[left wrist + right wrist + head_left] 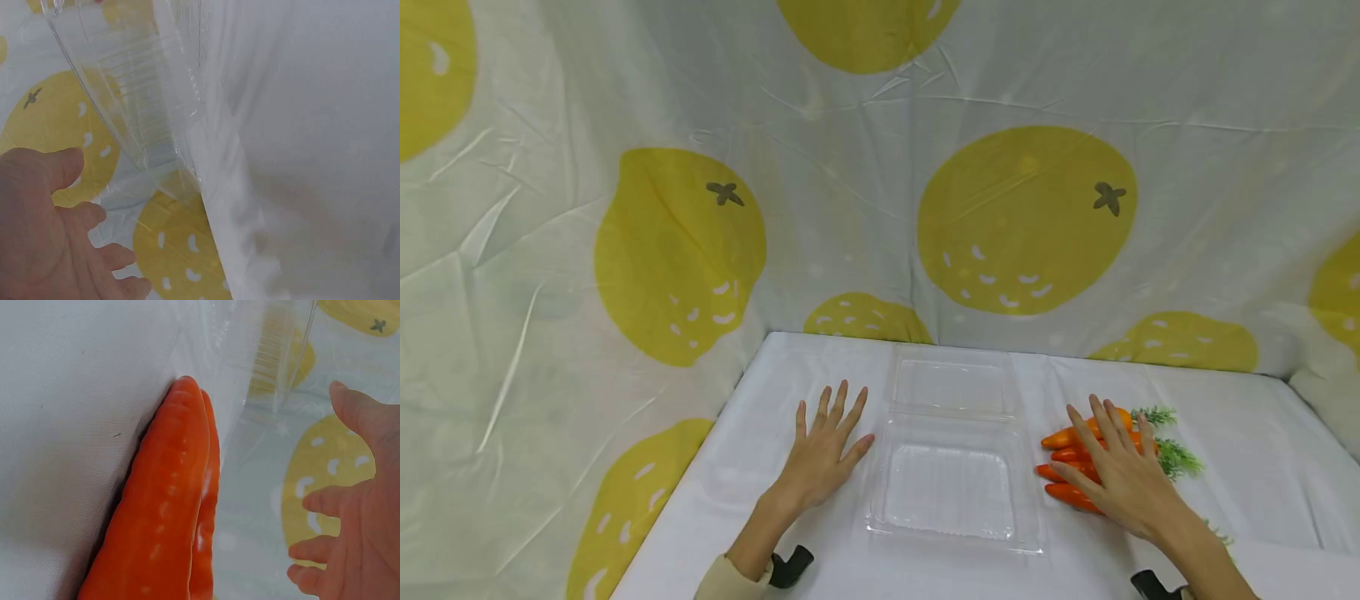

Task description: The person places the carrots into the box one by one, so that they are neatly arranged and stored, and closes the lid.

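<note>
A clear plastic clamshell box [951, 492] lies opened flat on the white table, its lid [955, 387] folded back toward the wall. Left of it is my left hand [820, 462], fingers spread and holding nothing; the left wrist view has the clear box [150, 81] beyond the thumb. My right hand [1127, 483] is spread over several orange carrots [1071, 493] with green leafy tops [1180, 457], overlapping them in the head view. In the right wrist view one carrot [156, 506] lies close by, apart from the fingers of the right hand [359, 506].
A white cloth [1262, 467] covers the table. Behind and to the left hangs a pale curtain [842, 208] printed with yellow lemons. More green leaves [1219, 533] show beside my right forearm. Dark wrist straps [792, 568] sit at both sleeves.
</note>
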A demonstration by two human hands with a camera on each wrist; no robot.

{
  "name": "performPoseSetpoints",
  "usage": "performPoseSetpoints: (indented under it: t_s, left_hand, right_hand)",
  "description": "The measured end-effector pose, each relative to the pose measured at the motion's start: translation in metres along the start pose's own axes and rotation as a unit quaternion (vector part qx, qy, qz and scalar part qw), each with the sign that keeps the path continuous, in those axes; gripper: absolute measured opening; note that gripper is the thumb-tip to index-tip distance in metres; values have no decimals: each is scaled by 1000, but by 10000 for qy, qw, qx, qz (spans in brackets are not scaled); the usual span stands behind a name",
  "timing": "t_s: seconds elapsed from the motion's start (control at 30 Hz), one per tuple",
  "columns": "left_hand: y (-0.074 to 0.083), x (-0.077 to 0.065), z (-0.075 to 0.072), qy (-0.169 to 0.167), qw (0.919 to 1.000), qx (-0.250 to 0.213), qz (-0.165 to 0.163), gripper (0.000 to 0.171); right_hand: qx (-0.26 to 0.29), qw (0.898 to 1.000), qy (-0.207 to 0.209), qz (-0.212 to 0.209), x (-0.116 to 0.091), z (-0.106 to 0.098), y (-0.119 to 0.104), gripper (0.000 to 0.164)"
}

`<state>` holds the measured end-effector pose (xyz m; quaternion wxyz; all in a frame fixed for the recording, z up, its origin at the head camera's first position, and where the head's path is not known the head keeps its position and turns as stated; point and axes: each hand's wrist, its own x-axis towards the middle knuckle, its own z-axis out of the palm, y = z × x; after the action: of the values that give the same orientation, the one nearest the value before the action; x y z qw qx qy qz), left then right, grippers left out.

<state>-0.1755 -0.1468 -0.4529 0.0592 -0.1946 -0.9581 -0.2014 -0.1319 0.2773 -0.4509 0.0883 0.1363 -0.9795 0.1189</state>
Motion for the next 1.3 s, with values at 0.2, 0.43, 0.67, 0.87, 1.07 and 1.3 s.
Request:
performPoseSetpoints:
  t_s: [0.2,0.43,0.67,0.87,1.07,1.3]
  left_hand:
    - [6,-7,5,-375,9983,-442,-85,69]
    - [14,-14,11,-696,9922,-1025,-147,66]
    - [19,-22,18,-789,9835,-1620,-158,65]
    - [21,-27,24,-879,9747,-2045,-200,65]
    - [21,-29,26,-993,9658,-2384,-240,67]
    - [22,-30,29,-1123,9507,-2875,-308,68]
  right_hand:
    - [136,9999,-90,42,-3,0,1,83]
    - [177,9995,-211,121,-12,-1,2,83]
    - [254,9988,-300,289,-21,-3,4,85]
    - [259,9986,-331,313,-29,-6,5,85]
    - [319,9979,-358,438,-35,-8,7,85]
    - [496,9969,-415,452,-41,-9,15,83]
